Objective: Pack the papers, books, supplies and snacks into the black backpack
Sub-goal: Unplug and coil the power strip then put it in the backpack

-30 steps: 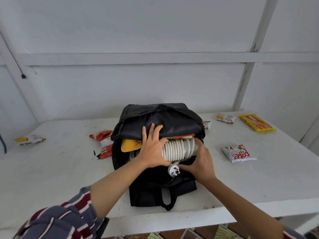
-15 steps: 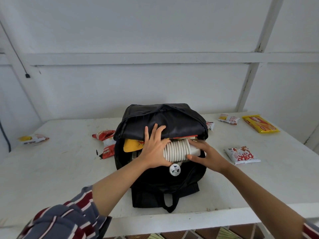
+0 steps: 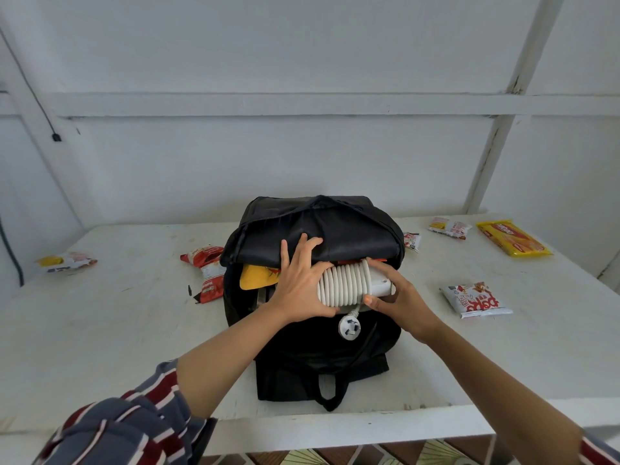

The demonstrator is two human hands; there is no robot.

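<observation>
**Head view, both hands at the mouth of the bag.** The black backpack (image 3: 312, 229) lies on the white table (image 3: 117, 313) near its front edge, its top flap raised and its mouth facing me. A white power strip (image 3: 379, 283), with its cord (image 3: 342, 285) wound round it in close turns, lies crosswise in the mouth, half inside. The plug (image 3: 349, 325) hangs loose below it against the black cloth.

My left hand (image 3: 298, 283) covers the left end of the coil. Its fingers are spread and nearly straight, the tips reaching up onto the edge of the flap, and the thumb is hooked under the turns, so the coil is clasped between thumb and palm. My right hand (image 3: 399, 297) holds the bare right end of the strip. Its fingers curl over the top and the thumb presses from below, just beside the last turn of cord. The two hands are near each other but do not touch.

Inside the mouth, left of my left hand, a yellow item (image 3: 255, 280) shows under the flap.

Several snacks lie on the table outside the bag:
- a red packet (image 3: 208, 270) touching the bag's left side
- a white packet (image 3: 476, 300) to the right, well apart from the bag
- a yellow biscuit pack (image 3: 513, 238) at the far right
- a small packet (image 3: 449, 227) beside the biscuit pack
- a packet (image 3: 67, 261) at the far left
</observation>
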